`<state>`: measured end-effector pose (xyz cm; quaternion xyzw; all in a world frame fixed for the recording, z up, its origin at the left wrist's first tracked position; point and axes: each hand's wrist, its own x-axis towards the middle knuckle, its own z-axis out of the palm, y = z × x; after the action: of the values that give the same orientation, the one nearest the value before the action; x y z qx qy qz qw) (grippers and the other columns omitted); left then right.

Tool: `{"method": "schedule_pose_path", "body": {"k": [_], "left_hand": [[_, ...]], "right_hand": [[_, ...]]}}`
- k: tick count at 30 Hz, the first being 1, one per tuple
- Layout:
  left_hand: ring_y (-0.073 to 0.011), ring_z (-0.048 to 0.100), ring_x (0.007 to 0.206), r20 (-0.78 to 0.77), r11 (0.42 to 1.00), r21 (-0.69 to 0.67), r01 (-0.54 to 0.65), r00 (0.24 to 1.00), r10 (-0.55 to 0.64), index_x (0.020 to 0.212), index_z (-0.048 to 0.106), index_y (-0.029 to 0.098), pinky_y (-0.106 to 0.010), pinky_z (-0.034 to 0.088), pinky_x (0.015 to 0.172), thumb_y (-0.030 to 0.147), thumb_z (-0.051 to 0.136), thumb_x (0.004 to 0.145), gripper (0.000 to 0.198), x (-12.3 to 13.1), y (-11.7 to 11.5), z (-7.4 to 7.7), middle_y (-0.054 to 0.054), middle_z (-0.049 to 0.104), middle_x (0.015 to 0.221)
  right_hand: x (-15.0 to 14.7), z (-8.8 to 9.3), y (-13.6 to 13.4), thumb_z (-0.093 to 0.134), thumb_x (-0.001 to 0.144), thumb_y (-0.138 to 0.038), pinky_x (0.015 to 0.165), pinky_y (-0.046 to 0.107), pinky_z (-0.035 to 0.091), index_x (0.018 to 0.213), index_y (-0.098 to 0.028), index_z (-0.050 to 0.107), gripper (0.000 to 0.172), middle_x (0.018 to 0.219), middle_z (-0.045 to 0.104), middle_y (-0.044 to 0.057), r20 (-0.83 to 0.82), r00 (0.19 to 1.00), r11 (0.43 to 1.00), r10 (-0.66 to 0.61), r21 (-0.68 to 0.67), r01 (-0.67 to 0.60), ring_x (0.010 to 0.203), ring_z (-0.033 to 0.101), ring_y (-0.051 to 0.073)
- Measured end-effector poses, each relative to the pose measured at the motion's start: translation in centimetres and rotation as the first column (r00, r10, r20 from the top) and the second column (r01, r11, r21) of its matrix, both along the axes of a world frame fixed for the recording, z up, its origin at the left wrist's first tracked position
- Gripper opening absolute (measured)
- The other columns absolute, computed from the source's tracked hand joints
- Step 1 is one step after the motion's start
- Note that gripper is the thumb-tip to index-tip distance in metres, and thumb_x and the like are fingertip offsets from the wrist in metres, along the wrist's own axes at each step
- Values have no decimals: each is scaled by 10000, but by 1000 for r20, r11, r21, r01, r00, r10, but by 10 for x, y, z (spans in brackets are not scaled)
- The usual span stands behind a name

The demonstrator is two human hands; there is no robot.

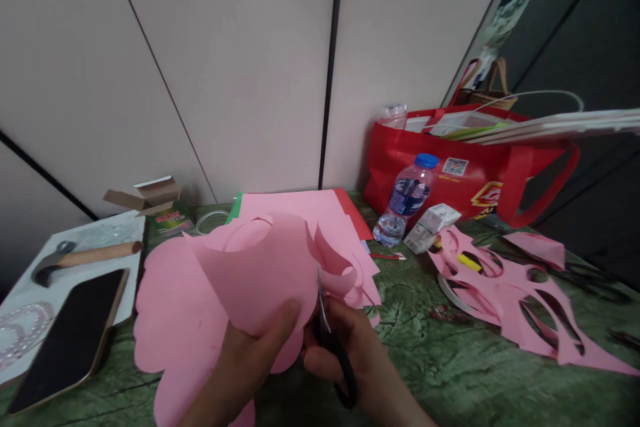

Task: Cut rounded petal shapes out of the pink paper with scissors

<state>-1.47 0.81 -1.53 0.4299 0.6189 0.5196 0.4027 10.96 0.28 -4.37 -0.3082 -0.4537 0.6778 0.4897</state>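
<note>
My left hand point(263, 350) pinches a sheet of pink paper point(260, 274) between thumb and fingers, and the sheet curls upward above the table. Black-handled scissors point(336, 354) are gripped in my right hand point(360, 340). Their blades stand at the paper's right edge, where a cut strip point(340, 274) bends away to the right. Beneath and left of my hands lie scalloped pink paper shapes point(175, 294). Behind the held sheet is a stack of pink paper point(295, 204), with red and green sheets showing at its edges.
On the left are a hammer point(95, 255), a phone point(73, 340), pearl beads point(25, 330) and an open small box point(167, 210). To the right stand a water bottle point(407, 197), a white carton point(431, 228) and a red bag point(450, 174). Pink paper offcuts point(515, 300) spread over the green table point(415, 360).
</note>
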Motion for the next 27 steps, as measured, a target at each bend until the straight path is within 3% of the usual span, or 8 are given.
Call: {"method": "schedule_pose_path", "body": {"k": [6,11,16,22,27], "left_hand": [[-243,662,818,-8,998,53,25,1000,-25,923,648,172,-300,533,722,363,657,624,355,0,1,1,-55,716,758],[-260,662,802,8,999,51,18,1000,-18,950,632,181,-317,536,703,365,689,593,405,-1,1,1,-50,715,735],[-247,665,757,23,998,47,34,999,-35,899,631,186,-304,536,672,348,684,604,341,-1,1,1,-42,715,719],[-221,664,743,36,999,34,8,999,-10,685,583,205,-276,533,652,335,668,604,175,1,0,3,-28,708,696],[-184,656,690,26,997,67,32,999,-33,692,580,210,-249,524,625,315,628,625,134,2,0,6,10,708,681]], "right_hand": [[1,-1,0,779,574,-434,459,217,237,719,-171,541,383,575,441,-57,-5,1000,1000,-2,14,2,507,337,87],[1,-1,0,795,562,-348,442,217,198,660,-171,529,334,540,408,-71,7,1000,1000,18,-5,-18,480,290,76],[1,2,0,795,555,-340,442,222,191,648,-172,535,323,534,392,-71,9,1000,1000,-4,5,4,479,282,79],[0,-5,1,786,569,-304,413,208,194,657,-178,548,283,502,401,-77,4,1000,1000,-3,23,3,449,292,75],[0,-10,0,791,582,-295,414,202,207,674,-169,569,272,492,404,-81,-15,1000,999,-27,40,28,447,297,69]]}}
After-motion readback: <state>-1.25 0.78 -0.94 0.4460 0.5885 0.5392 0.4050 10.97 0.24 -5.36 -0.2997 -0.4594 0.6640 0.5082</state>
